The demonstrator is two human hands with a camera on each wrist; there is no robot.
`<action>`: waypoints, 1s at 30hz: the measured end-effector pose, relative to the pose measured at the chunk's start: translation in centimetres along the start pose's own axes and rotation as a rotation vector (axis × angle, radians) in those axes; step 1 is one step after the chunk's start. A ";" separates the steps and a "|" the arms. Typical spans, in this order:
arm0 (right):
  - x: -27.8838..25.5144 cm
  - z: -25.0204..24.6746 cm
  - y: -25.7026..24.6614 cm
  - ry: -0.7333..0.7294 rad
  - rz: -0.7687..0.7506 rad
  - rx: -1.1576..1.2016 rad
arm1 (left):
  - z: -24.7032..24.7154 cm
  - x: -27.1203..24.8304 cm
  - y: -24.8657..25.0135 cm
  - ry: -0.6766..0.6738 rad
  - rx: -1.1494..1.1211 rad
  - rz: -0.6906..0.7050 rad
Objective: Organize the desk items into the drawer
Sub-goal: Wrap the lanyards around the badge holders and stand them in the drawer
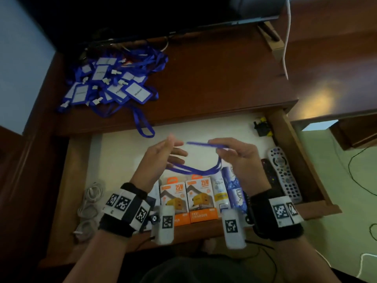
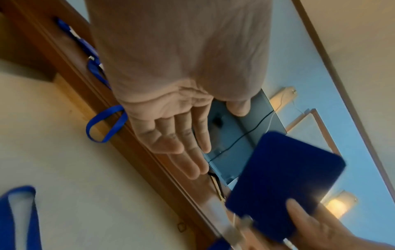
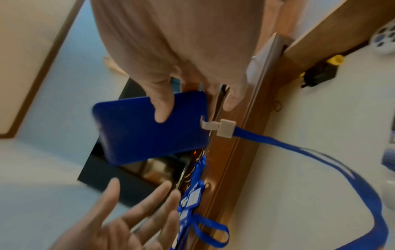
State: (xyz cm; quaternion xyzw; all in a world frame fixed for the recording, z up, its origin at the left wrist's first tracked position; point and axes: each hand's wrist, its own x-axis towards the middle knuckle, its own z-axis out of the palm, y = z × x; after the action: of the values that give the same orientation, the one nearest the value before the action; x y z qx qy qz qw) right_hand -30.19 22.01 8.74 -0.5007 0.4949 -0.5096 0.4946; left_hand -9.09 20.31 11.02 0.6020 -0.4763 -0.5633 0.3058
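Over the open drawer (image 1: 293,152), my right hand (image 1: 216,147) pinches a blue badge holder (image 1: 201,144), seen edge-on in the head view. In the right wrist view the thumb (image 3: 162,104) presses on the blue badge holder (image 3: 138,132). Its clip joins a blue lanyard (image 3: 278,143). The lanyard (image 1: 195,170) hangs in a loop below both hands. My left hand (image 1: 177,148) is open just left of the badge, fingers (image 2: 181,143) straight and holding nothing. A pile of blue badges and lanyards (image 1: 110,82) lies on the desk at the back left.
Inside the drawer are two orange charger boxes (image 1: 202,199), blue cans (image 1: 232,186), two remotes (image 1: 283,172) on the right, white cables (image 1: 89,205) on the left and a black-yellow plug (image 1: 262,126) in the far corner. A dark monitor (image 1: 142,17) stands behind the desk.
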 end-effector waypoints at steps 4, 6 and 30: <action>-1.5 1.1 0.0 -0.264 -0.129 -0.137 | 1.6 -1.2 0.1 0.076 -0.101 -0.240; -2.0 1.6 -0.2 -0.298 -0.146 -0.117 | 1.8 -1.6 0.2 0.067 -0.046 -0.293; -2.9 12.4 -1.7 -0.194 0.102 0.063 | -7.9 -5.9 -1.3 -0.131 -0.180 0.058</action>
State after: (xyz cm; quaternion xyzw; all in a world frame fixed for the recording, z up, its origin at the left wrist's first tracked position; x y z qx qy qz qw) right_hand -17.76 24.85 10.46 -0.5059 0.4535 -0.4481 0.5811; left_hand -0.64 24.90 13.56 0.5203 -0.4599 -0.6327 0.3428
